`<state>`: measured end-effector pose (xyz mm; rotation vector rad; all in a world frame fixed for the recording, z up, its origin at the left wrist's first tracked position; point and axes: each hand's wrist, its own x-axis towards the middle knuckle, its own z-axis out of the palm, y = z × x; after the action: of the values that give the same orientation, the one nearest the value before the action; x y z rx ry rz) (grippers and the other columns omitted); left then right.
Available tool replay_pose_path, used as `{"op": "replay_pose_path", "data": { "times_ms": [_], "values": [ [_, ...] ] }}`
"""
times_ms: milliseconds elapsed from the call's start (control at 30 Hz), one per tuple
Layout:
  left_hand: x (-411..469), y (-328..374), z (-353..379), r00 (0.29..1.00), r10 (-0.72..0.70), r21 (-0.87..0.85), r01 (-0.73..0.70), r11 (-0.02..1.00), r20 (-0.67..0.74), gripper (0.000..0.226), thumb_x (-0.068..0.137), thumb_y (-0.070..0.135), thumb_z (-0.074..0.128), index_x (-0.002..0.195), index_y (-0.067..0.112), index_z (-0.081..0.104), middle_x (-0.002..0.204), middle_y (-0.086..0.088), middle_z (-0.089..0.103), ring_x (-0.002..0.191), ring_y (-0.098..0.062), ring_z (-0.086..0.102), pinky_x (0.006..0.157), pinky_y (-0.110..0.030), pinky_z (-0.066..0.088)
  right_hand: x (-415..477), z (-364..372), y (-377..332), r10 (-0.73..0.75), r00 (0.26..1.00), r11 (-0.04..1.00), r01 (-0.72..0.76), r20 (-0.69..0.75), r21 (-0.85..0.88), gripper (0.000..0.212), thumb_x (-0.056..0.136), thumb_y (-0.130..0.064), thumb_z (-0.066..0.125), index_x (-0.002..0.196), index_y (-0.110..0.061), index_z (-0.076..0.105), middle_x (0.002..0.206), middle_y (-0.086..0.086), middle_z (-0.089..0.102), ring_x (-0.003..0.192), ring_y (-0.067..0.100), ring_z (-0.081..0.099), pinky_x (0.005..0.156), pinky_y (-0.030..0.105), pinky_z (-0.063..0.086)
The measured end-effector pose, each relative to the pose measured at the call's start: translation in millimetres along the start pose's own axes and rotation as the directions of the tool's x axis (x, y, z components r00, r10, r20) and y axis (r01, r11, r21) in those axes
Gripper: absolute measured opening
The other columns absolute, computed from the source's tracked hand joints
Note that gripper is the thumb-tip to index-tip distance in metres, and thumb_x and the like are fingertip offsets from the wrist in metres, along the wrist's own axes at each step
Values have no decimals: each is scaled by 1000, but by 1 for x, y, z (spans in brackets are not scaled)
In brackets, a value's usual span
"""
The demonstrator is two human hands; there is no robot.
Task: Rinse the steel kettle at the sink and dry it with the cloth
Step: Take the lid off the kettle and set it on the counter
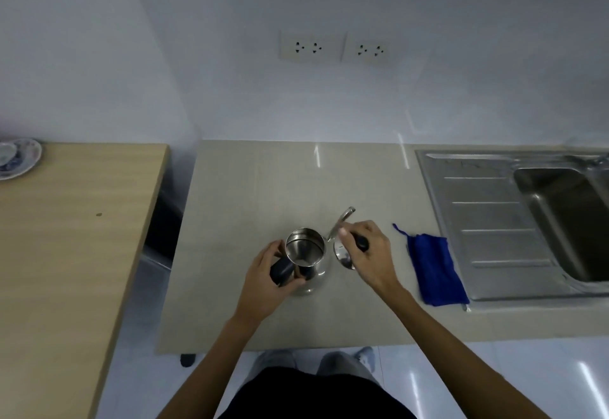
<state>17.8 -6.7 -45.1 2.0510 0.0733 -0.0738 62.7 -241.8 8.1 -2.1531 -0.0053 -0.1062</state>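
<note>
At a beige counter [250,188], the left hand [268,273] closes on the black handle of the open steel kettle [304,258], steadying it; the right hand [369,254] pinches its removed lid [342,254] aside; blue cloth [435,270] and sink [560,214] wait rightward.

The open steel kettle [305,258] stands upright on the table [250,188]. The left hand [268,273] grips its black handle [281,271]. The right hand [370,258] holds the lid [342,254] just beside the kettle, touching its spout [341,221]. A blue cloth [435,268] lies beside the sink [487,221].
</note>
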Motion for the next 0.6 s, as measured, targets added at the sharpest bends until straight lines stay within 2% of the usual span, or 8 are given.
{"op": "replay_pose_path", "data": {
  "times_ms": [100, 233, 267, 367, 433, 600],
  "values": [
    [-1, -1, 1, 1000, 5, -9, -5, 1000, -11, 83, 64, 40, 90, 136, 29, 50, 122, 15, 60, 115, -8, 61, 98, -41, 54, -20, -21, 52, 93, 993, 987, -101, -71, -125, 40, 92, -45, 61, 115, -16, 73, 94, -4, 61, 84, 1, 61, 80, 24, 55],
    [-1, 2, 1, 1000, 23, 8, -23, 1000, -20, 82, 64, 35, 91, 134, 36, 48, 123, 21, 59, 118, -5, 59, 100, -42, 53, -47, -28, 120, 134, 987, 911, -159, -91, -381, 71, 87, -71, 44, 109, -12, 76, 97, 2, 72, 89, 18, 60, 82, 35, 52],
    [-2, 3, 1, 1000, 25, 11, -24, 1000, -19, 83, 64, 33, 91, 134, 38, 47, 123, 22, 59, 118, -4, 58, 100, -42, 53, -52, -28, 135, 136, 985, 880, -169, -104, -444, 71, 86, -72, 44, 108, -12, 76, 97, 3, 74, 90, 21, 59, 80, 36, 52],
    [-2, 3, 1, 1000, 17, 18, -16, 1000, -18, 85, 64, 33, 91, 136, 36, 46, 124, 22, 59, 119, -3, 57, 101, -41, 52, -63, -25, 156, 192, 970, 819, -241, -147, -521, 49, 82, -53, 68, 106, -12, 77, 97, 6, 77, 90, 27, 57, 74, 43, 51],
    [-2, 3, 2, 1000, 10, 21, -10, 1000, -16, 86, 65, 34, 91, 138, 30, 47, 125, 19, 59, 120, -4, 57, 102, -41, 51, -68, -22, 163, 199, 969, 823, -246, -145, -512, 42, 78, -41, 79, 106, -9, 76, 97, 8, 76, 91, 30, 57, 75, 45, 51],
    [-2, 4, 0, 1000, -18, 0, 18, 1000, 13, 85, 66, 35, 90, 139, 31, 47, 127, 19, 58, 123, -5, 56, 104, -39, 51, -76, -15, 177, 198, 975, 834, -221, -99, -505, 34, 82, -31, 77, 108, -9, 74, 112, 8, 70, 100, 32, 54, 81, 46, 48]
  ]
}}
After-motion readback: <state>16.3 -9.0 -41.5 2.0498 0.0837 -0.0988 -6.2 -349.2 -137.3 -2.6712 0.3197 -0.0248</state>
